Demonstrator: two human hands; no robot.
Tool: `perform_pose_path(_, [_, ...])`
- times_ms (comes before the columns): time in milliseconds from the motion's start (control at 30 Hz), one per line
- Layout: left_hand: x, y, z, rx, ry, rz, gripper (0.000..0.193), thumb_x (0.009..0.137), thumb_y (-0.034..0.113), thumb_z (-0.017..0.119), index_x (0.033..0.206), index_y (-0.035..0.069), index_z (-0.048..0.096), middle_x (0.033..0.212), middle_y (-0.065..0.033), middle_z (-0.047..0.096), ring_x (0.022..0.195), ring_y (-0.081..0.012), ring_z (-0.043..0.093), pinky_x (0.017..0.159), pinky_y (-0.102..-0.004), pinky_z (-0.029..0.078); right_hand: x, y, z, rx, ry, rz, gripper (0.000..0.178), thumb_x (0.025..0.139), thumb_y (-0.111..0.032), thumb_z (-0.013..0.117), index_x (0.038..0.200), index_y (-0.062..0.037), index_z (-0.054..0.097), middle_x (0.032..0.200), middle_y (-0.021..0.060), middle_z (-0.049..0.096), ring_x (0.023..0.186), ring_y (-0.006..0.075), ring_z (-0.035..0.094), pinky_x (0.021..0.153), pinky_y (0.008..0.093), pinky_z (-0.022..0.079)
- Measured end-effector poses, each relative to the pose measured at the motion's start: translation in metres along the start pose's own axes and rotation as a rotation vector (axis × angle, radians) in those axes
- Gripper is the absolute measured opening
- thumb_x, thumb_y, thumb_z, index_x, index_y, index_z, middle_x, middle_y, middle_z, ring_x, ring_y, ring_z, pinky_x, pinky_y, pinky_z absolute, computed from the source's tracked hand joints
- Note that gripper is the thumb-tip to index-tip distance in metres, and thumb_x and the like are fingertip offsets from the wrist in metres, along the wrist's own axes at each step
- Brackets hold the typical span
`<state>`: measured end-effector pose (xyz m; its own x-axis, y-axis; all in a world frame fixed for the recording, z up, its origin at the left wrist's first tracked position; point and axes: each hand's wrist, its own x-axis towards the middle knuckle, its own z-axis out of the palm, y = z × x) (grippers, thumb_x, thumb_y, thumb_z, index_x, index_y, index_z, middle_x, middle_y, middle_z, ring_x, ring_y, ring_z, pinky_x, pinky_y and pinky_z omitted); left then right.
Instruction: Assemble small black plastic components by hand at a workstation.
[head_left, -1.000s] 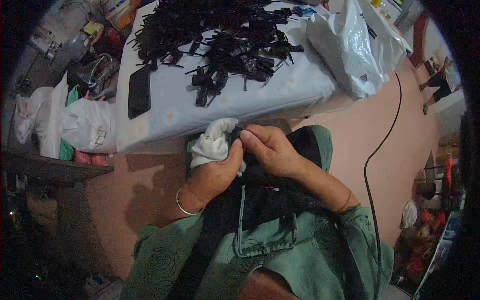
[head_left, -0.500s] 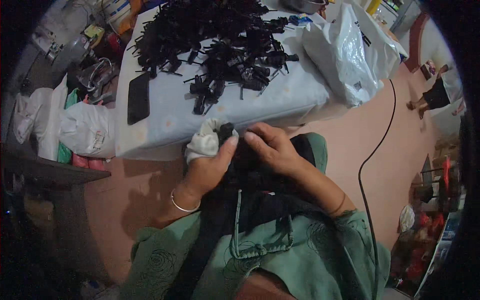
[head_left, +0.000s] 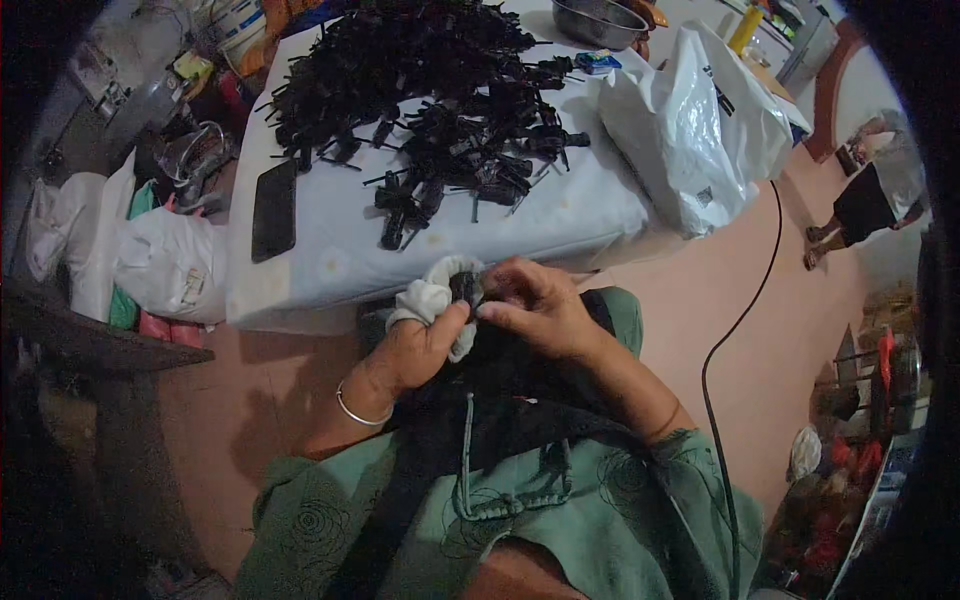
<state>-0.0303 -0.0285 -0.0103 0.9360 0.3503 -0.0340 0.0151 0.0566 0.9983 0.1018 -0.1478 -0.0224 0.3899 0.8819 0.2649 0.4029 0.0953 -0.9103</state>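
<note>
In my left hand (head_left: 408,350) I grip a small black part (head_left: 463,286) together with a bunched white cloth (head_left: 426,300), which wraps around the fingers. The part stands upright between thumb and cloth. My right hand (head_left: 545,308) comes against its right side, thumb and fingertips drawn together in a pinch; whatever lies between them is too small to tell. Both hands are over my lap, just in front of the table edge. A large heap of similar black parts (head_left: 400,80) with thin protruding pins covers the far part of the table.
The table (head_left: 340,285) has a pale cloth cover. On it lie a dark phone (head_left: 274,212), a metal bowl (head_left: 605,25) and a white plastic bag (head_left: 690,140). A black cable (head_left: 735,330) hangs at the right. White bags (head_left: 175,260) sit at left. Another person (head_left: 865,205) stands at far right.
My right hand has come in to the black part, with its fingers pinched at the part's side. More of the part and cloth now shows. The view has shifted slightly.
</note>
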Motion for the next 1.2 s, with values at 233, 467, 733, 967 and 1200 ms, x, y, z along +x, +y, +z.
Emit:
perform_pose_path(233, [0.001,-0.006,0.003,0.096,-0.007,0.077,0.025,0.084,0.007,0.043,0.109,0.004,0.043,0.072,0.0008,0.048,0.06,-0.0056,0.045,0.051,-0.0199,0.037,-0.004,0.005,0.009,0.328,-0.024,0.141,0.014,0.082,-0.01,0.058,0.077,-0.002,0.047,0.064,-0.001,0.045,0.059,0.0071,0.038,0.054,0.0226,0.036])
perform_pose_path(467, [0.005,-0.02,0.008,0.256,0.103,0.174,0.02,0.08,0.003,0.044,0.099,0.001,0.047,0.08,-0.0072,0.051,0.07,-0.0168,0.051,0.062,-0.0264,0.042,0.003,-0.007,0.005,-0.132,-0.109,-0.034,0.021,0.087,-0.015,0.046,0.074,0.0016,0.048,0.061,0.0192,0.045,0.054,0.0344,0.047,0.053,0.038,0.039])
perform_pose_path(733, [0.01,-0.023,0.012,0.713,0.207,0.586,0.025,0.078,0.002,0.044,0.103,0.0,0.043,0.081,-0.01,0.048,0.074,-0.0144,0.051,0.062,-0.0257,0.041,0.002,0.024,0.021,0.09,0.026,-0.02,0.026,0.087,-0.02,0.049,0.072,0.0015,0.049,0.056,0.014,0.043,0.052,0.0126,0.035,0.049,0.0313,0.036])
perform_pose_path(967, [0.03,-0.024,0.004,0.899,0.006,0.531,0.028,0.075,0.009,0.055,0.101,-0.001,0.051,0.093,-0.0176,0.053,0.083,-0.03,0.054,0.073,-0.0345,0.044,0.047,0.054,-0.063,-0.598,0.375,0.041,0.016,0.082,-0.015,0.052,0.092,-0.0032,0.054,0.062,0.0165,0.056,0.056,0.0273,0.057,0.055,0.036,0.044])
perform_pose_path(1200, [0.039,-0.023,0.009,0.8,0.155,0.578,0.024,0.078,0.009,0.056,0.1,0.0,0.054,0.084,-0.0123,0.057,0.073,-0.0198,0.056,0.066,-0.0284,0.045,0.068,0.077,-0.089,-0.863,0.148,-0.053,0.019,0.076,-0.014,0.053,0.094,-0.0075,0.054,0.069,0.0184,0.057,0.067,0.0366,0.056,0.059,0.0437,0.043])
